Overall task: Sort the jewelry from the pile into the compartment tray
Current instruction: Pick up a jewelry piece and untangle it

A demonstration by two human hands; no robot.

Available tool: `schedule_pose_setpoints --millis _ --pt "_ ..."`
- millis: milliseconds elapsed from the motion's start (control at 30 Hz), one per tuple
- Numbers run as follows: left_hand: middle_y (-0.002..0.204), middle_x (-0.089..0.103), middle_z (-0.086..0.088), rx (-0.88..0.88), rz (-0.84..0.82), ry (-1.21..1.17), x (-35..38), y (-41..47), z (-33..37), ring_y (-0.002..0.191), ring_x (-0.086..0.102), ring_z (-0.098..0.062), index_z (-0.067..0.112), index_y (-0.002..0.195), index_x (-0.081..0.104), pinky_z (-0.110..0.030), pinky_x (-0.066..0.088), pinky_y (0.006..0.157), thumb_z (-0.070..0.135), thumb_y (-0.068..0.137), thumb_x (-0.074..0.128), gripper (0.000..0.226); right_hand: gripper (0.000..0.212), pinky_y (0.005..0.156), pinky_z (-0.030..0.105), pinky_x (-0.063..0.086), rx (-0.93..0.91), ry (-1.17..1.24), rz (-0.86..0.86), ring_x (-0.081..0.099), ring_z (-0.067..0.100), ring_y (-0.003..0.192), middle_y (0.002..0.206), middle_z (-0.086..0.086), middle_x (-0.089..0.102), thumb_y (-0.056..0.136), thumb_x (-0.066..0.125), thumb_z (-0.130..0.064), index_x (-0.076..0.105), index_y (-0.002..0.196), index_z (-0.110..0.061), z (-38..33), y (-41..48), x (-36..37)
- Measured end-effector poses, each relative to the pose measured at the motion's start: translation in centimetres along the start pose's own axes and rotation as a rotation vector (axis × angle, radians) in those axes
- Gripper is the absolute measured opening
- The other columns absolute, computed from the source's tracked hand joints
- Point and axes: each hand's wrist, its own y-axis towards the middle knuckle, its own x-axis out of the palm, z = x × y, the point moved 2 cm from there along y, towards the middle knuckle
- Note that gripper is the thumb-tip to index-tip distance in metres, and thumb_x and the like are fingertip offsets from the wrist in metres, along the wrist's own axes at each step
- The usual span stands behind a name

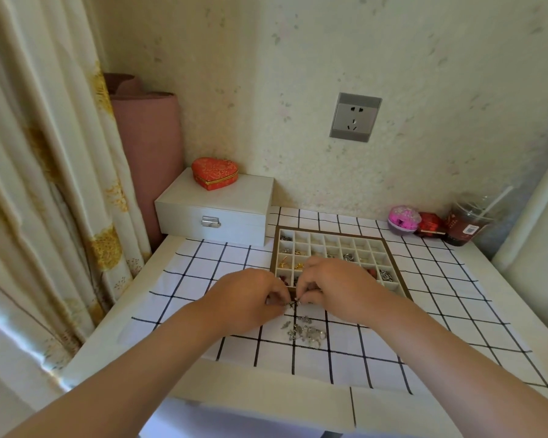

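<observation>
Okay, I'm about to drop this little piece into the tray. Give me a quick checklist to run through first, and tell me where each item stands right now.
1. Piece secured: ok. The left hand and right hand both pinch the silver piece.
2. Piece free of the pile: cannot tell, too small to see whether anything links them.
3. Type of piece known: cannot tell, too small.
4. Free compartments: ok. The compartment tray has empty cells in its far rows.
5. Path to tray: ok. It sits just beyond the hands with nothing between.
6. Pile finished: not ok. Silver pieces lie on the checked cloth.
</observation>
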Motion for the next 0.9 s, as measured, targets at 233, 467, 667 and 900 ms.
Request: schedule_pose_setpoints --millis 233,467,667,900 --pt "0.088 0.073 0.006 -0.191 0.221 -0.698 -1.3 1.3 0.8 0.077 0.065 -0.002 0.027 0.099 0.072 -0.018 0.051 0.069 0.029 0.084 0.077 0.016 0.004 0.063 0.011 0.035 0.116 0.459 0.158 0.054 -0.012 0.07 0.088 -0.014 0.065 0.094 0.067 -0.027 0.07 0.092 -0.028 0.5 -0.4 -1.9" --pt "0.076 0.071 0.005 -0.338 0.268 -1.075 -2.6 2.8 1.9 0.063 0.062 -0.003 0.018 0.098 0.076 -0.013 0.047 0.053 0.016 0.083 0.078 0.015 0.008 0.056 0.012 0.038 0.111 0.477 0.442 0.051 -0.001 0.057 0.087 -0.016 0.065 0.093 0.067 -0.025 0.068 0.092 -0.032 0.5 0.2 -2.4" --pt "0.078 0.073 0.0 -0.389 0.318 -1.065 -2.3 4.0 1.6 0.059 0.062 -0.006 0.016 0.098 0.074 -0.013 0.048 0.052 0.014 0.084 0.077 0.014 0.009 0.065 0.012 0.038 0.16 0.474 0.486 0.056 -0.011 0.068 0.088 -0.021 0.069 0.092 0.07 -0.027 0.075 0.097 -0.033 1.2 0.5 -2.4" --pt "0.084 0.075 -0.003 -0.289 0.314 -0.839 -1.9 5.4 0.6 0.064 0.065 -0.009 0.022 0.096 0.074 -0.026 0.059 0.073 0.017 0.083 0.077 0.014 0.013 0.065 0.009 0.036 0.126 0.353 0.457 0.055 -0.017 0.07 0.091 -0.021 0.071 0.089 0.074 -0.027 0.077 0.101 -0.033 1.5 0.7 -2.1"
